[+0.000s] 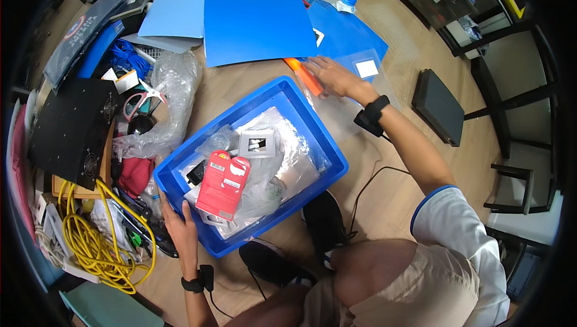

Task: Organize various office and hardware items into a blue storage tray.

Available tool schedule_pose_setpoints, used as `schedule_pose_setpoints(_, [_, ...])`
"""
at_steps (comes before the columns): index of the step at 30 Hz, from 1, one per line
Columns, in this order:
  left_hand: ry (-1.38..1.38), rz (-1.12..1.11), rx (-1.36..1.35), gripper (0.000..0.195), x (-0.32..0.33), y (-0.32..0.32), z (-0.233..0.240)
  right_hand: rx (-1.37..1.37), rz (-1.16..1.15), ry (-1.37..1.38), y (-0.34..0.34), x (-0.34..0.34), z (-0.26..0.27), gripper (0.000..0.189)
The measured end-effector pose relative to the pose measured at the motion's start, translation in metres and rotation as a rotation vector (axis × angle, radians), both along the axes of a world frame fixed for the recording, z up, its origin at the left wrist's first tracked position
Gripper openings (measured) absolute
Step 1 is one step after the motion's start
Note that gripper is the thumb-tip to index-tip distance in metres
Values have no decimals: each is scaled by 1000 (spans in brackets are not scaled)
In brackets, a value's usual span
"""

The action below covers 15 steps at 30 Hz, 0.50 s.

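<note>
My left hand holds the left corner of a blue plastic bin, thumb at the rim and fingers along the outer wall. Inside the bin lie a red card package, a white frame with a dark window, a small black item and clear plastic bags. Beyond the bin's far right side, my right hand reaches palm down over an orange object. Its fingers overlap the object's edge; whether they grip it is unclear. A clear plastic sleeve lies beneath that hand.
Blue folders cover the floor ahead. On the left are bubble wrap, scissors, a black metal case with fans and a coiled yellow cable. A dark flat box sits right, near a black-framed shelf.
</note>
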<state>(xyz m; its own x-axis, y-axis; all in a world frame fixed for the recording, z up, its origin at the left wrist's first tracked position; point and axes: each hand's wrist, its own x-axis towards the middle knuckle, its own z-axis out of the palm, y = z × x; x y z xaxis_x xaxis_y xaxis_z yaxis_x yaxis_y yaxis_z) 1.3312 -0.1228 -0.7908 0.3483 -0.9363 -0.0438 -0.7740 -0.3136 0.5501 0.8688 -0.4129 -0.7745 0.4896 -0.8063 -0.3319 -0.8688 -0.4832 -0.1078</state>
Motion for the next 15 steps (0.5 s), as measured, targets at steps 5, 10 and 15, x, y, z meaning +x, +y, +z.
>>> schedule_pose_setpoints(5, [160, 156, 72, 83, 4, -3, -3, -72, 28, 17, 3, 6, -39, 130])
schedule_pose_setpoints(10, [64, 141, 49, 72, 13, -5, -7, -204, -49, -29, 6, -12, -23, 84])
schedule_pose_setpoints(15, [26, 77, 4, 62, 13, -18, -22, -118, -155, -357, -2, -29, 56, 28])
